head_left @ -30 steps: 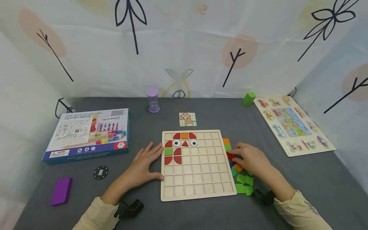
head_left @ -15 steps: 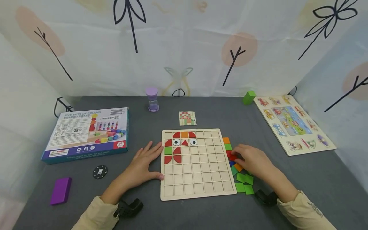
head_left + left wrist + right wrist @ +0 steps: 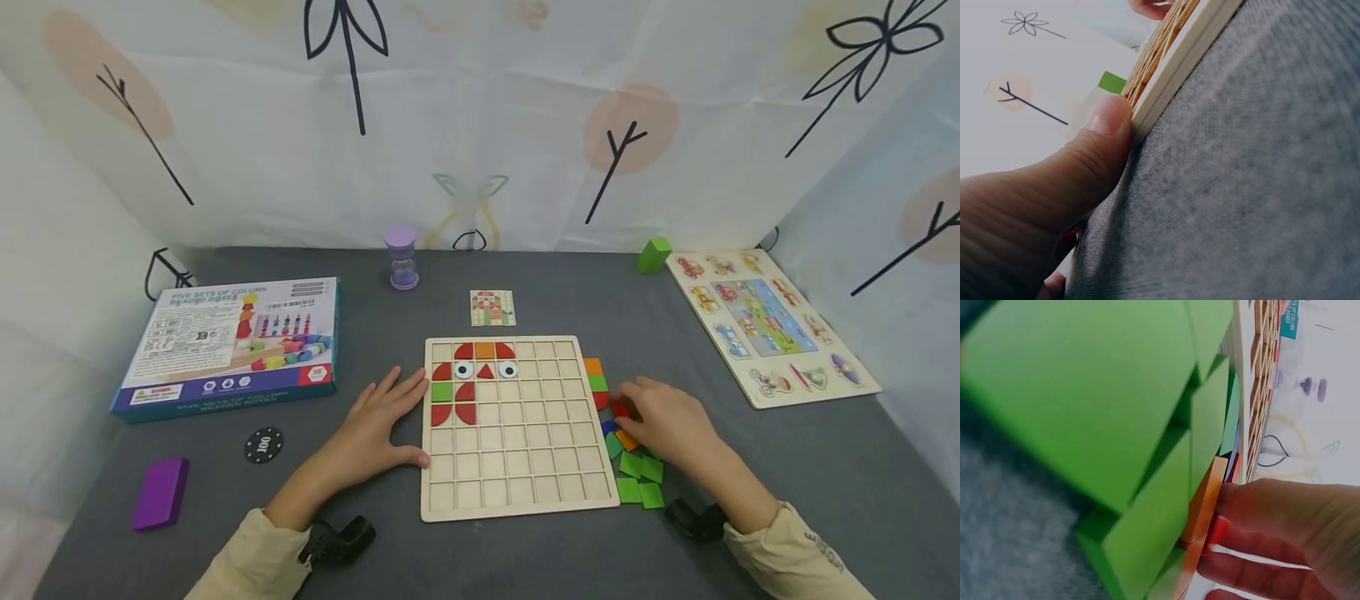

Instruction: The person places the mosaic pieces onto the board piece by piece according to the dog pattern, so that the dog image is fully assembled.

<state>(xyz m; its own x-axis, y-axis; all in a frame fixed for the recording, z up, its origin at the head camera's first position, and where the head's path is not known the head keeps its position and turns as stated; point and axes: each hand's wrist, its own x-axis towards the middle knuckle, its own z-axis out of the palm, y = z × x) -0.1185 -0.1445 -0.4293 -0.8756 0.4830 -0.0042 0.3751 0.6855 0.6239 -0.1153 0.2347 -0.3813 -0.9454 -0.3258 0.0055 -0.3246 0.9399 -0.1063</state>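
A wooden grid board (image 3: 525, 454) lies in the middle of the table, with red, orange and green tiles and two eye tiles in its upper left cells. My left hand (image 3: 382, 425) is spread along the board's left edge; its thumb (image 3: 1107, 122) presses the side of the frame in the left wrist view. At the board's right edge, my right hand (image 3: 663, 421) pinches a red tile (image 3: 621, 409) between thumb and fingers. That red tile (image 3: 1216, 532) is partly hidden by the fingers. Loose green tiles (image 3: 631, 463) and an orange tile (image 3: 626, 440) lie beside this hand.
Beyond the board is a small pattern card (image 3: 492, 308), with a purple hourglass (image 3: 402, 258) behind it. A boxed toy (image 3: 232, 346), a black chip (image 3: 264, 446) and a purple block (image 3: 161, 493) are at left. A picture puzzle (image 3: 772, 325) and green block (image 3: 654, 255) stand right.
My right hand has drawn a red tile slightly right, away from the board, leaving another red piece visible at the edge. The left hand stays at the board.
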